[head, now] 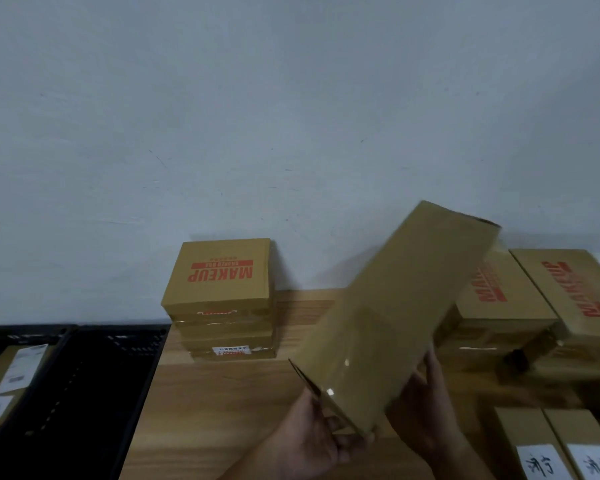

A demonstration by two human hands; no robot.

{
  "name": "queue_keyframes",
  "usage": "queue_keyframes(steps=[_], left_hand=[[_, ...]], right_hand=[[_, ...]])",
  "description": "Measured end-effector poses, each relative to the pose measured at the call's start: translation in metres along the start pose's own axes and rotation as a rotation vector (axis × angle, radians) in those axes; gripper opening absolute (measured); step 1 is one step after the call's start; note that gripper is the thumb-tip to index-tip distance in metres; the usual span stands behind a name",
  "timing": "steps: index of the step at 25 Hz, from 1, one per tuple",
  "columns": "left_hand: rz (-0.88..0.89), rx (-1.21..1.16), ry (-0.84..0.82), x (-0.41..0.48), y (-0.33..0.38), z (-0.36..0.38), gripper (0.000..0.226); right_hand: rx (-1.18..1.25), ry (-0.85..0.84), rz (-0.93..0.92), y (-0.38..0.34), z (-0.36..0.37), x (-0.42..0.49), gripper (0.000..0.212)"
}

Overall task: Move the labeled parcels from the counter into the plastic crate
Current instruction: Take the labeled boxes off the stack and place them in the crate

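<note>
A long brown cardboard parcel is held tilted above the wooden counter, its far end raised toward the wall. My left hand grips its near lower corner from below. My right hand holds its right side, fingers curled along the edge. No label shows on the face turned to me. A black plastic crate stands at the left, dark inside. Left of it, a second black crate holds a labeled parcel.
A stack of brown "MAKEUP" boxes stands against the wall at the middle. More "MAKEUP" boxes pile up at the right. Parcels with white handwritten labels lie at the lower right. A grey wall rises behind.
</note>
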State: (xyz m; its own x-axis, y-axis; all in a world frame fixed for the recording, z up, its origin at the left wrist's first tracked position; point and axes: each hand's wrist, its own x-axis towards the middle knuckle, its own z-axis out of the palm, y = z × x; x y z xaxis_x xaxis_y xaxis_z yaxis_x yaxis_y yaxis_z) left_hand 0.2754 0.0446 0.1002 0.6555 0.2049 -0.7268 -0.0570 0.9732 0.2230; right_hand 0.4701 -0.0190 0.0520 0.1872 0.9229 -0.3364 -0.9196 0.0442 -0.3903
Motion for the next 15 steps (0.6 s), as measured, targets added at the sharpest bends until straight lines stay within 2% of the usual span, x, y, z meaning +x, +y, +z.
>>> queue_keyframes(steps=[1,2,3,5,7,9,11,13,15], left_hand=[[-0.004,-0.047,0.009,0.0,-0.001,-0.002,0.069],[-0.031,-0.057,-0.012,-0.001,-0.001,-0.003,0.069],[-0.036,-0.037,-0.007,-0.002,-0.001,-0.005,0.068],[-0.003,0.115,-0.008,-0.004,0.0,-0.008,0.06],[0.208,0.252,0.096,-0.007,0.009,-0.016,0.048],[0.523,0.235,0.152,-0.021,0.033,-0.02,0.044],[0.796,0.317,0.173,-0.044,0.064,-0.016,0.043],[0.987,0.552,0.167,-0.066,0.084,-0.011,0.044],[1.094,0.866,0.144,-0.075,0.088,-0.012,0.052]], right_hand=[[-0.15,0.076,-0.055,-0.002,0.041,0.016,0.087],[-0.252,0.156,-0.055,-0.005,0.033,0.007,0.086],[-0.351,0.157,-0.029,0.001,0.036,-0.012,0.084],[-0.291,0.138,-0.024,0.002,0.034,-0.004,0.079],[-0.277,0.118,-0.037,0.003,0.021,-0.01,0.075],[-0.385,0.145,-0.053,-0.007,0.023,-0.006,0.074],[-0.513,0.147,-0.045,-0.013,0.023,-0.007,0.072],[-0.63,0.206,-0.066,-0.016,0.017,-0.011,0.067],[-0.707,0.304,-0.075,-0.018,0.022,-0.015,0.063]])
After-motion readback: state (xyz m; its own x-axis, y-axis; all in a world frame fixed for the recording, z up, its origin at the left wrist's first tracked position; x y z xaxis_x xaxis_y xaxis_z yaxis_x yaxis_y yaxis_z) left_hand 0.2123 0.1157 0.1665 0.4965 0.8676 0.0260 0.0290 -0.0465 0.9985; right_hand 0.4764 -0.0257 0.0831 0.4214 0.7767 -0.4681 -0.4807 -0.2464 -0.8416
